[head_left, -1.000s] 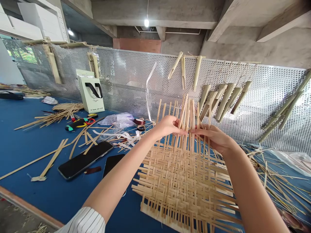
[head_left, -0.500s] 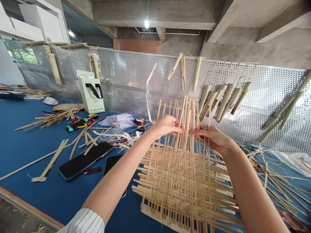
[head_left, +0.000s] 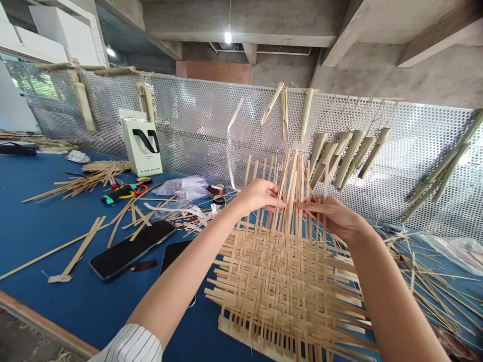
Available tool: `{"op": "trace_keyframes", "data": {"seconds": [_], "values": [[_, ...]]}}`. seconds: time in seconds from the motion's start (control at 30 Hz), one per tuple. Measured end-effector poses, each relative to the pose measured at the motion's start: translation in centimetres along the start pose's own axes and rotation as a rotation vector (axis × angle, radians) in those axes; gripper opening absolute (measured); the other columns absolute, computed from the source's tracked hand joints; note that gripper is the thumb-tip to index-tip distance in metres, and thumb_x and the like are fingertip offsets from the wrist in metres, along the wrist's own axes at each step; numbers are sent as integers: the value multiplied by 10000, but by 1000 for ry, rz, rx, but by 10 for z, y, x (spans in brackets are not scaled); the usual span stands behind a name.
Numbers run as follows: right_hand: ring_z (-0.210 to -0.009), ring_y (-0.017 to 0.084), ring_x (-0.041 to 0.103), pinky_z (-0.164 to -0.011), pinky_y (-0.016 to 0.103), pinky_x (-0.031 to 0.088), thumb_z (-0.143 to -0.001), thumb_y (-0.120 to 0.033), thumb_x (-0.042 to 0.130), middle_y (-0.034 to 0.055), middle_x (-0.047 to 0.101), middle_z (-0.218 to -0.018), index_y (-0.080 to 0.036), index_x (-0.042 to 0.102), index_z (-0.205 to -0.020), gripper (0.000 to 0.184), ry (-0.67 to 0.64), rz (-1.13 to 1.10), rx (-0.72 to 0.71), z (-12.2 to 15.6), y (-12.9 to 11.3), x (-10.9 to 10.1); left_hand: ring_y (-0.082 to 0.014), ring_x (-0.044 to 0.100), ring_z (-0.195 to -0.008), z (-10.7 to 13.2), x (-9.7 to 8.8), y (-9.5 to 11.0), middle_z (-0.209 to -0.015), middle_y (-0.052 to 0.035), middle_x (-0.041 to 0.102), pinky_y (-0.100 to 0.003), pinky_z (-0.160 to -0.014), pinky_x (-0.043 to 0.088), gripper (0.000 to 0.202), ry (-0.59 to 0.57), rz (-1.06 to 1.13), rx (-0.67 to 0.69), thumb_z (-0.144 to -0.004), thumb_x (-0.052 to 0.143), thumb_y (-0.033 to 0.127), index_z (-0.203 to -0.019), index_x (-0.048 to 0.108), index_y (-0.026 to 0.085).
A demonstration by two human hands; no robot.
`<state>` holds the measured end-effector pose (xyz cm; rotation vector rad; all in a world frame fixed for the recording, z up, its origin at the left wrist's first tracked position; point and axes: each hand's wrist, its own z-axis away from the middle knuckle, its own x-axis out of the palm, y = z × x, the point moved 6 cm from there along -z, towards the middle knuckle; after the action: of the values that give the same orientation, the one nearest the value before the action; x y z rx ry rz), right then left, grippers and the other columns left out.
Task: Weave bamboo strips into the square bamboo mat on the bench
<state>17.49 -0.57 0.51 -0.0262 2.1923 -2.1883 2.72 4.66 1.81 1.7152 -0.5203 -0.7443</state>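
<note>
Left hand (head_left: 260,197) slightly back among the upright bamboo strips (head_left: 292,191), right hand (head_left: 332,216) alongside.

The upright bamboo strips (head_left: 292,191) stand between the left hand (head_left: 260,197) and the right hand (head_left: 328,216), blocking any straight pass from one to the other. Behind them, a perforated metal screen (head_left: 196,136) closes off the far side, with hanging bamboo pieces (head_left: 347,158) in front of it. Left of the woven bamboo mat (head_left: 283,286), the blue tabletop (head_left: 75,301) offers room around a smartphone (head_left: 132,249), while loose strips (head_left: 426,281) crowd the right side.
</note>
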Motion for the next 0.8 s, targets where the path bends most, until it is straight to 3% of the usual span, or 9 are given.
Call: {"op": "trace_keyframes", "data": {"seconds": [0.2, 0.43, 0.8], "values": [[-557, 88, 539, -549, 219, 446, -536, -214, 819, -5, 584, -603, -156, 627, -662, 237, 3, -6, 3, -2, 2, -2, -145, 606, -731, -2, 0, -3, -764, -64, 635, -318, -676, 491, 236, -6, -4, 19, -589, 719, 201, -752, 578, 105], [-695, 122, 580, -671, 247, 471, -603, -258, 784, 9, 618, -773, -191, 646, -790, 242, -152, -12, -11, 2, 4, -3, -142, 593, -711, -1, -1, -4, -735, -54, 620, -325, -677, 485, 223, 25, -25, -8, -582, 716, 208, -718, 574, 103], [-670, 92, 576, -627, 194, 463, -540, -189, 816, -20, 609, -733, -201, 666, -799, 299, -136, -47, 20, -5, 10, -12, -139, 585, -707, 0, 1, 0, -773, -75, 628, -345, -700, 478, 256, -8, 43, -23, -557, 729, 181, -751, 593, 85]]}}
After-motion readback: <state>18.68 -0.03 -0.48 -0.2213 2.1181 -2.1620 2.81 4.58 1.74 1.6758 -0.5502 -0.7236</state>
